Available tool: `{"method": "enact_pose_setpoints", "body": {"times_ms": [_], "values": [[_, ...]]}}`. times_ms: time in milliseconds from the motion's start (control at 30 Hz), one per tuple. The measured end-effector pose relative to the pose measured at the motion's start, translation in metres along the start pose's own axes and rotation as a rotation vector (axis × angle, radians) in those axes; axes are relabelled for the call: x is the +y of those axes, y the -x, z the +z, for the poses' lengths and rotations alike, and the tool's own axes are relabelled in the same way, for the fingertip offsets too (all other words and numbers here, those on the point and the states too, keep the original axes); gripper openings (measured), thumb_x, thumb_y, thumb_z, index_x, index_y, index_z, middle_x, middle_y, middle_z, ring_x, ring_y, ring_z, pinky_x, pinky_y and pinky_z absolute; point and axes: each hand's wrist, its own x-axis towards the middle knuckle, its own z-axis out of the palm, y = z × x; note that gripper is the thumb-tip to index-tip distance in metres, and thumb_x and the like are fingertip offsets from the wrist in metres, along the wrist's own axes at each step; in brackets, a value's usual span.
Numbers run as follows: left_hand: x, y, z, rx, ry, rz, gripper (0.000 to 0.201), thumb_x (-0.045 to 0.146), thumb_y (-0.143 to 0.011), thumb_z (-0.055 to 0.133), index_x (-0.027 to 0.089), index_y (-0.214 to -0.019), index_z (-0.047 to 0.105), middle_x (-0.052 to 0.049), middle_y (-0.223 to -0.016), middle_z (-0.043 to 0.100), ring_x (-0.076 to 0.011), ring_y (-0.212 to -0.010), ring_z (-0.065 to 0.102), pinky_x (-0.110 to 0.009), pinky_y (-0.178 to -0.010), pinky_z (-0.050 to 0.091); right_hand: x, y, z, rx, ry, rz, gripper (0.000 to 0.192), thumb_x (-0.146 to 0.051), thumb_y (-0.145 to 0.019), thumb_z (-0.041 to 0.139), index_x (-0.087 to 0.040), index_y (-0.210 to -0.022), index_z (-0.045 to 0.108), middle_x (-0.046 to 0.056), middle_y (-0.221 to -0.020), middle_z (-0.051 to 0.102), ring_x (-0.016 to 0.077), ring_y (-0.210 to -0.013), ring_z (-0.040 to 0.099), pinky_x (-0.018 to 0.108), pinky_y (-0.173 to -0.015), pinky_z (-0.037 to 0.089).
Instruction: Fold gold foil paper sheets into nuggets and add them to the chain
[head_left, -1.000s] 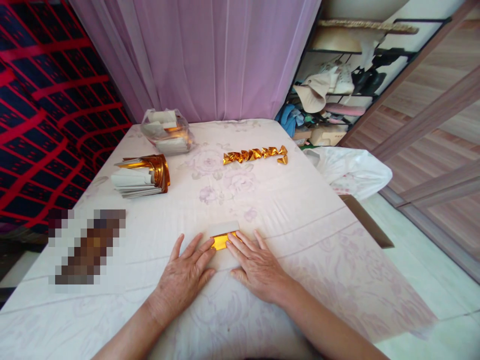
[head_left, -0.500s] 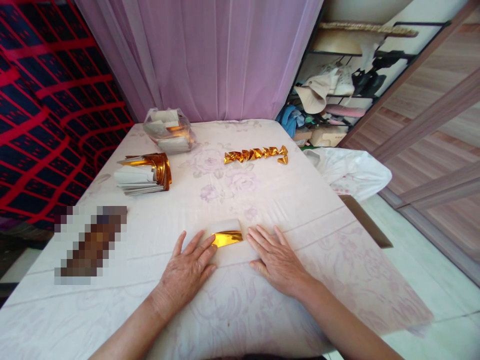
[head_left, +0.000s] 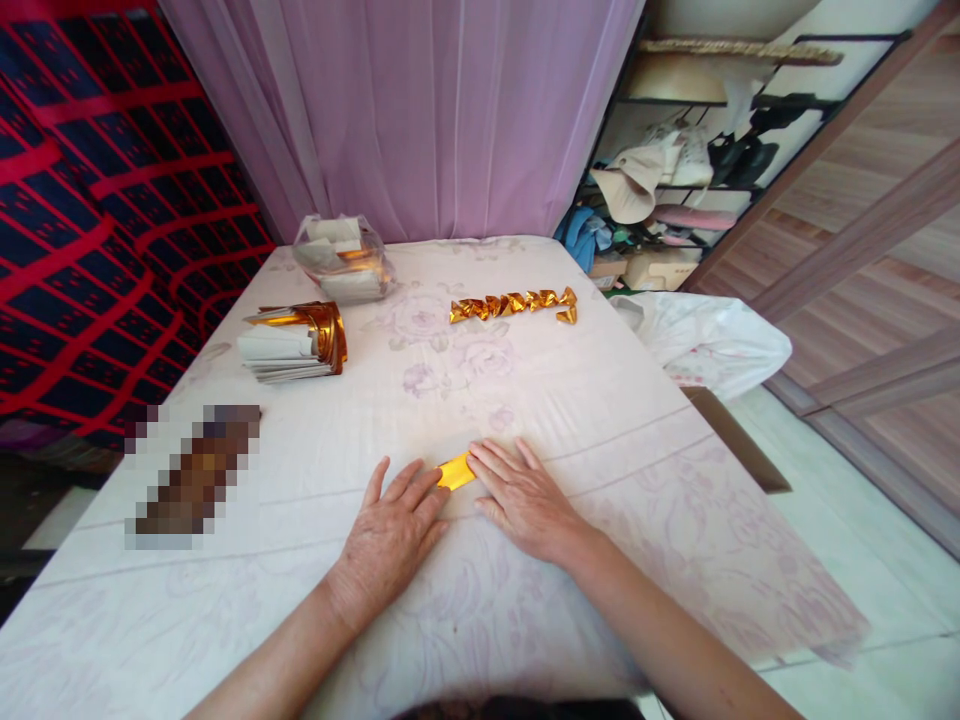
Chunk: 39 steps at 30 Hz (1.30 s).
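Observation:
A small strip of gold foil paper (head_left: 456,472) lies folded flat near the front of the table. My left hand (head_left: 396,530) rests open with its fingertips on the strip's left end. Across from it, my right hand (head_left: 521,495) lies open and flat, its fingertips covering the right end. Several folded gold foil pieces (head_left: 514,304) stand in a row further back. To the left is a stack of gold and white paper sheets (head_left: 292,345). Behind that stack, a clear plastic bag (head_left: 345,262) holds more such sheets.
A pale flowered cloth covers the table (head_left: 600,410). A blurred-out item (head_left: 199,475) lies at the left. On the right, a white plastic bag (head_left: 720,340) and a brown cardboard piece (head_left: 739,440) are beside the table edge. A purple curtain (head_left: 427,120) hangs behind.
The gold paper's white flap has been folded down, leaving a narrower gold strip. My right hand has moved left onto its right end. The view has shifted slightly.

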Motion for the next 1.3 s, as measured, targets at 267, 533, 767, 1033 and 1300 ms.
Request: {"method": "enact_pose_setpoints", "body": {"times_ms": [267,533,767,1033,1300], "values": [[-0.011,-0.004,0.001,-0.064,0.031,0.048,0.027,0.035,-0.096,0.051,0.028,-0.120,0.062,-0.003,-0.133,0.063,-0.0273,-0.129,0.051,-0.055,-0.116,0.021,0.005,0.004,0.006,0.076,-0.009,0.018,0.047,-0.029,-0.097,0.049,-0.018,-0.143,0.045,0.010,-0.149,0.045,0.0242,-0.142,0.034,0.056,-0.118,0.019],[-0.002,-0.002,0.003,-0.037,-0.002,-0.021,0.025,0.031,-0.096,0.051,0.028,-0.117,0.064,-0.003,-0.131,0.064,-0.0283,-0.128,0.051,-0.058,-0.113,0.025,-0.001,0.002,0.002,0.227,0.112,-0.015,0.036,-0.031,-0.093,0.057,-0.017,-0.126,0.063,0.015,-0.148,0.045,0.0299,-0.139,0.036,0.054,-0.114,0.027],[0.019,-0.006,0.001,0.048,-0.089,-0.076,0.023,0.023,-0.095,0.051,0.028,-0.113,0.066,-0.002,-0.120,0.070,-0.0237,-0.115,0.060,-0.050,-0.109,0.033,-0.010,-0.008,-0.001,0.223,0.140,-0.124,0.018,-0.021,-0.094,0.056,-0.021,-0.104,0.070,0.008,-0.107,0.067,0.0219,-0.100,0.058,0.036,-0.084,0.048],[0.015,-0.019,-0.004,0.033,-0.152,-0.014,0.017,0.026,-0.096,0.054,0.022,-0.088,0.069,-0.002,-0.084,0.073,-0.0197,-0.084,0.064,-0.043,-0.095,0.038,0.000,-0.014,0.000,0.230,0.018,-0.211,0.013,-0.019,-0.092,0.060,-0.019,-0.098,0.071,0.005,-0.100,0.067,0.0182,-0.095,0.058,0.031,-0.085,0.047],[0.004,-0.024,-0.002,0.064,-0.111,0.045,0.022,0.029,-0.098,0.050,0.023,-0.092,0.071,-0.002,-0.096,0.072,-0.0180,-0.086,0.063,-0.039,-0.089,0.037,-0.003,-0.013,-0.002,0.232,0.013,-0.172,0.010,-0.020,-0.089,0.063,-0.020,-0.097,0.069,0.004,-0.099,0.066,0.0184,-0.094,0.058,0.031,-0.083,0.048]]}}
